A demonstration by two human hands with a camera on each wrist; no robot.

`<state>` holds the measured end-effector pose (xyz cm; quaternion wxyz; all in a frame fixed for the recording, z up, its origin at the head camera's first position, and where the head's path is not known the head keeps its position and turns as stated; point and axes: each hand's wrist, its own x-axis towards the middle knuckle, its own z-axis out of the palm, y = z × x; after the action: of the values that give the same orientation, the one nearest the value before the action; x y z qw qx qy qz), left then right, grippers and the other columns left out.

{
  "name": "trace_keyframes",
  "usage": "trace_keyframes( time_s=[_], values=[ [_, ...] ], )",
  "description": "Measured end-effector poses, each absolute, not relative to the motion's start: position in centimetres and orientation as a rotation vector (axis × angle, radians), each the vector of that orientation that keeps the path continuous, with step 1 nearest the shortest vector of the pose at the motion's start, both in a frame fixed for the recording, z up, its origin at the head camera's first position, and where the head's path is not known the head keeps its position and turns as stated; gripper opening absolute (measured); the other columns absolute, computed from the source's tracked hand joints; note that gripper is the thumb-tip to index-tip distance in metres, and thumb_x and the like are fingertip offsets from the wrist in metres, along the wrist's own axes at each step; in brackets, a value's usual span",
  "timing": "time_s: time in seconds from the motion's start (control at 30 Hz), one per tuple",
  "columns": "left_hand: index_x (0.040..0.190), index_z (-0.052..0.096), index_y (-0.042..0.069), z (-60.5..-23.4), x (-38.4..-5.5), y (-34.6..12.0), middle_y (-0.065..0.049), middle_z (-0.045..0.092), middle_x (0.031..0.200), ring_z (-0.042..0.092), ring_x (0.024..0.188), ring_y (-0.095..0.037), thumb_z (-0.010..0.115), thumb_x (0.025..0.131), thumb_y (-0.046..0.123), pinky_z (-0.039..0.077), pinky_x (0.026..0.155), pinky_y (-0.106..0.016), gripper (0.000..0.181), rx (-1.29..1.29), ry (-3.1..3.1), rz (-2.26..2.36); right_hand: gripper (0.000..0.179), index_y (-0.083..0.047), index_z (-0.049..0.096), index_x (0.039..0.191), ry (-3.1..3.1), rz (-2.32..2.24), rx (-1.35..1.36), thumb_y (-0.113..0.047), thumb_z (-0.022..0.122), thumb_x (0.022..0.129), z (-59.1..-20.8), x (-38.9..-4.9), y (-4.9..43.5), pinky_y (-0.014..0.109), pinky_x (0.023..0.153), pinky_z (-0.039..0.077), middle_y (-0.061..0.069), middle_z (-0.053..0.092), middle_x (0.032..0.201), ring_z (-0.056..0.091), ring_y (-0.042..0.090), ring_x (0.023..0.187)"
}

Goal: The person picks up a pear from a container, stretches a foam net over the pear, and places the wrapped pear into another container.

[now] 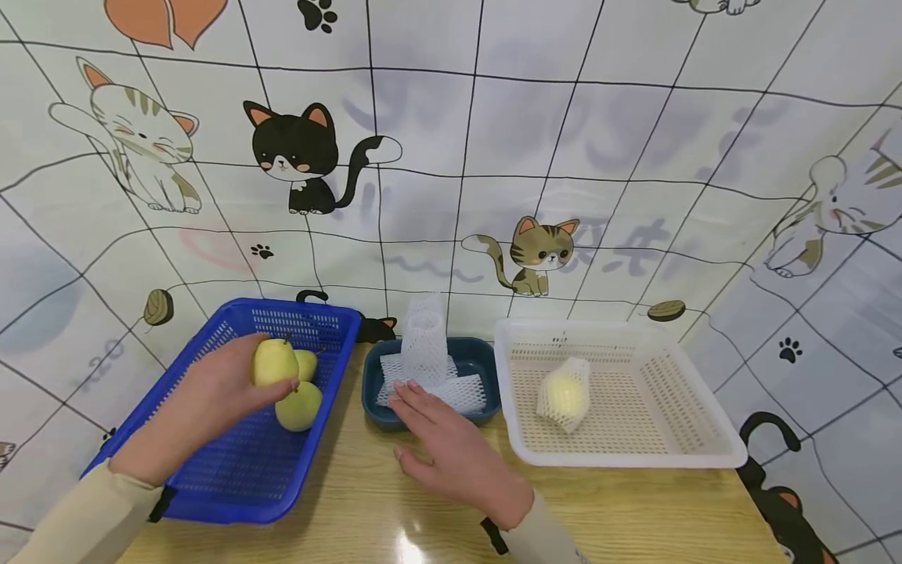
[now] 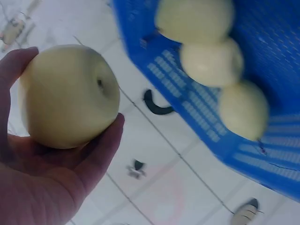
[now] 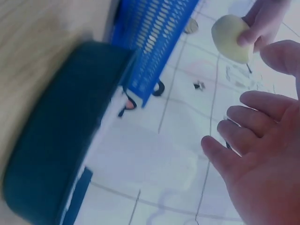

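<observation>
A yellow-green pear [image 1: 273, 363] is gripped between the thumb and fingers of my left hand [image 1: 211, 392], raised over the blue basket [image 1: 232, 501]. In the left wrist view this pear [image 2: 65, 98] shows its dimpled end. Other pears [image 1: 299, 407] lie in the basket below. My right hand [image 1: 458, 462] is spread with nothing in it, palm showing in the right wrist view, at the near side of the teal bin [image 1: 377, 419]. White foam net sleeves [image 1: 461, 393] lie in that bin, and one foam sleeve [image 1: 424, 345] stands upright.
To the right, a white basket [image 1: 634, 460] holds one pear [image 1: 565, 394] wrapped in a foam net. All the containers stand on a wooden table [image 1: 366, 501]. A cat-patterned cloth [image 1: 437, 141] rises right behind them.
</observation>
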<state>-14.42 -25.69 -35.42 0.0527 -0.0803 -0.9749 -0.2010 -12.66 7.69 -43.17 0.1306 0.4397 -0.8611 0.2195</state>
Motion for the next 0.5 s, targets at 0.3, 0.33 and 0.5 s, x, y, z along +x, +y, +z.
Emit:
trace_keyframes(
  time_s=[0.3, 0.33, 0.5],
  values=[
    [0.145, 0.042, -0.004, -35.5, -12.8, -20.4, -0.026, 0.067, 0.111, 0.064, 0.072, -0.027, 0.086, 0.083, 0.037, 0.052, 0.055, -0.037, 0.086, -0.286, -2.781, -0.778, 0.062, -0.007, 0.051, 0.152, -2.571, 0.787, 1.091, -0.027, 0.071, 0.098, -42.1, -11.8, 11.2, 0.052, 0.116, 0.038, 0.005, 0.033, 0.167, 0.03, 0.026, 0.153],
    [0.145, 0.041, -0.003, -35.6, -12.5, -19.9, -0.026, 0.067, 0.112, 0.064, 0.073, -0.026, 0.086, 0.083, 0.038, 0.052, 0.056, -0.037, 0.086, -0.279, -2.764, -0.821, 0.062, -0.008, 0.052, 0.152, -2.559, 0.783, 1.068, -0.027, 0.072, 0.097, -42.2, -11.7, 11.6, 0.052, 0.115, 0.039, 0.004, 0.033, 0.167, 0.03, 0.027, 0.153],
    [0.138, 0.045, 0.001, -37.0, -11.4, -17.5, -0.019, 0.065, 0.115, 0.063, 0.082, -0.022, 0.083, 0.087, 0.039, 0.052, 0.063, -0.034, 0.074, -0.289, -2.716, -1.015, 0.064, -0.007, 0.054, 0.149, -2.503, 0.729, 1.027, -0.022, 0.078, 0.092, -42.4, -11.3, 13.2, 0.052, 0.112, 0.042, 0.007, 0.036, 0.165, 0.034, 0.03, 0.151]
  ],
)
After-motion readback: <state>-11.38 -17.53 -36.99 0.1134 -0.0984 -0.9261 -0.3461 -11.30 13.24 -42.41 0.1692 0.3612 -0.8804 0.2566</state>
